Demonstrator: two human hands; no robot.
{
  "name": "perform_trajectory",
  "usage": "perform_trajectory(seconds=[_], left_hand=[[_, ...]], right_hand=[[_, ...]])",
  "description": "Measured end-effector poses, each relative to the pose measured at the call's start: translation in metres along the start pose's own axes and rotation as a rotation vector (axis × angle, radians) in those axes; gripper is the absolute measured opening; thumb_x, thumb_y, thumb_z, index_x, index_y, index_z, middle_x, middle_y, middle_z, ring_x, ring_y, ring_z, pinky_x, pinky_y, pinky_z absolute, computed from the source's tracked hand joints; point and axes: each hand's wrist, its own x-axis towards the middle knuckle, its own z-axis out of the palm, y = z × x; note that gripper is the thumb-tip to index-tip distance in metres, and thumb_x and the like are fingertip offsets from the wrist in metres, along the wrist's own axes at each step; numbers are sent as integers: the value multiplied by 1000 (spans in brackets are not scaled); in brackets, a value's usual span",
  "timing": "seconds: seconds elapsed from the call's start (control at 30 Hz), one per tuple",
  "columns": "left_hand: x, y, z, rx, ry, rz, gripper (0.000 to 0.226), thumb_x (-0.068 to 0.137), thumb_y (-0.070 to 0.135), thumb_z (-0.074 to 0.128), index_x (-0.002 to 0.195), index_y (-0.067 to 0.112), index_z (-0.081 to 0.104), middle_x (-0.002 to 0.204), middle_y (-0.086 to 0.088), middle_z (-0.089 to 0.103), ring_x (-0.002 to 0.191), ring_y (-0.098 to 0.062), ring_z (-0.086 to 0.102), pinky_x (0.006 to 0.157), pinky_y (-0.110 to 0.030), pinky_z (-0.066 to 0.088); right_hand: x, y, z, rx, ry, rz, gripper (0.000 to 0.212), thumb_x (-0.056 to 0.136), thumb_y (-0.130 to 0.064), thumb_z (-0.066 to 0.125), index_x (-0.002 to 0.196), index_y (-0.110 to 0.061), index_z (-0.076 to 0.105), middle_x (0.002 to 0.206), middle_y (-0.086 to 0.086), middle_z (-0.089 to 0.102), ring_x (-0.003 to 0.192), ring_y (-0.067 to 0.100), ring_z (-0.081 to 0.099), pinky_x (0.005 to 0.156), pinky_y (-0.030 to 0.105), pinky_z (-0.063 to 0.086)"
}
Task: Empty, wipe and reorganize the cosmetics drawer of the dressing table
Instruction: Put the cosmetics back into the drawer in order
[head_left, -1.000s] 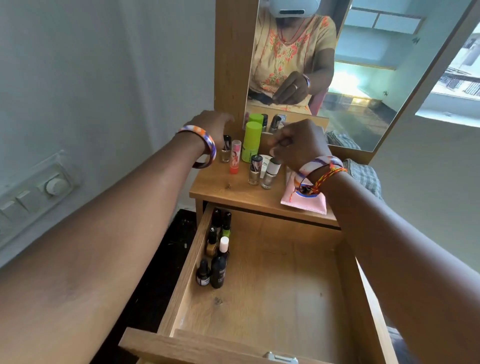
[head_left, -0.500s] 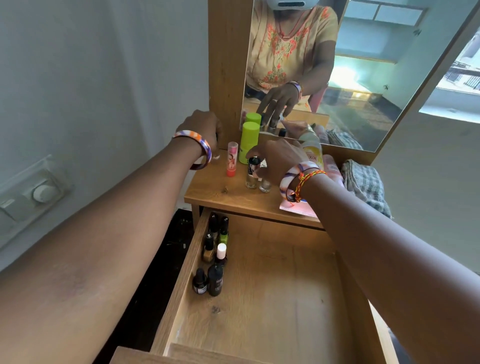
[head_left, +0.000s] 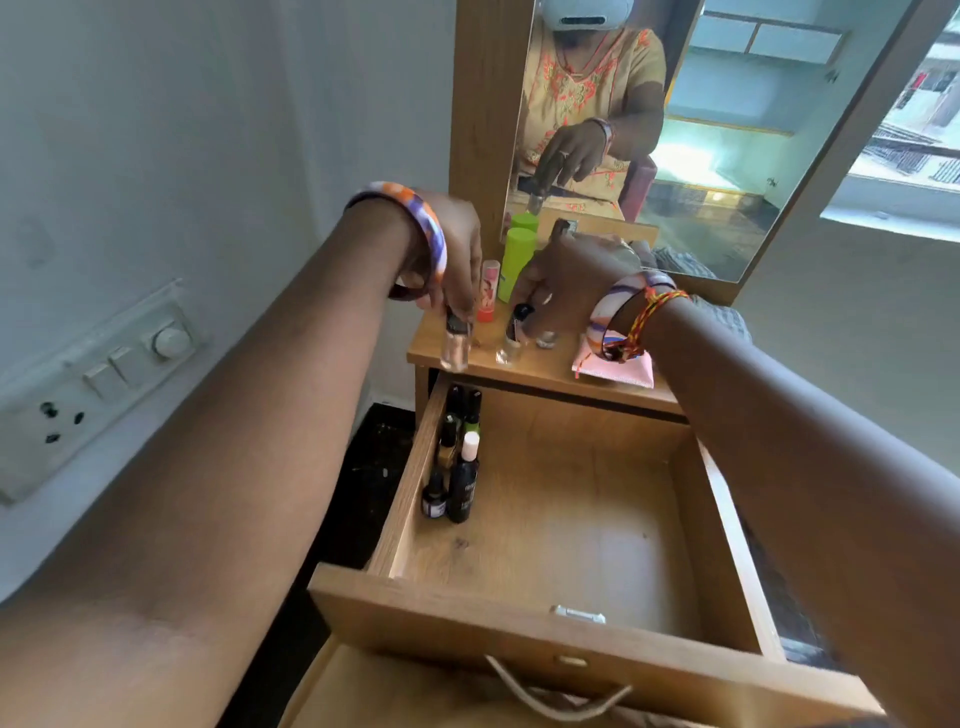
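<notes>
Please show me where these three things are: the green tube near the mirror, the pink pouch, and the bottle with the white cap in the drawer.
green tube (head_left: 516, 264), head view, middle of its body
pink pouch (head_left: 626, 370), head view, visible front part
bottle with the white cap (head_left: 463, 486), head view, dark body

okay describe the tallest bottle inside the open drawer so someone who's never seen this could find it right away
Start at the open wooden drawer under the mirror and look along its left wall, where small bottles stand in a row. Near the front end is the black bottle. It alone has a white cap and rises above the squat dark bottle beside it.
</notes>
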Motion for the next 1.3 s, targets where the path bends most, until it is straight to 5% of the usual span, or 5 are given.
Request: perform_trajectory(seconds=[0.13, 0.27, 0.47, 0.73, 1.3], left_hand=[[-20, 4, 44, 99, -215, 8, 17, 73, 14, 78, 84, 4, 71, 62, -6, 66, 56, -17, 61, 58, -24, 50], [-38, 1, 85, 149, -269, 30, 21, 71, 14, 79, 89, 8, 71, 63, -2, 64, 51, -12, 59, 46, -15, 47], [-61, -20, 132, 252, -104, 22, 27, 63, 13, 83, 87, 9, 71, 90, -8, 72, 81, -25, 69, 77, -32, 57], [-75, -36, 159, 395, -5, 55, 11, 83, 2, 58, 87, 10, 64, 80, -6, 55, 70, -24, 54, 63, -28, 44], [-75, -32, 169, 412, -80, 30, 19, 92, 7, 53, 108, 6, 63, 84, -8, 55, 73, -20, 55, 79, -27, 52]], right_hand=[[-44, -28, 21, -23, -287, 17, 30, 68, -33, 78, 89, -12, 74, 77, -1, 70, 72, 14, 64, 62, 22, 51], [-74, -45, 60, 193, -340, 79, 12, 68, -21, 78, 70, -11, 73, 50, -6, 60, 51, 12, 59, 49, 14, 49], [-90, -66, 105, 232, -240, 139, 25, 62, -19, 82, 83, -11, 69, 77, 2, 63, 71, 19, 61, 64, 27, 52], [-103, -81, 136, 320, -151, 179, 26, 78, -7, 71, 103, -1, 66, 102, 13, 69, 76, 21, 56, 68, 22, 46], [-102, -79, 153, 395, -164, 240, 32, 88, -2, 61, 119, -1, 58, 110, 14, 66, 100, 27, 64, 83, 28, 52]])
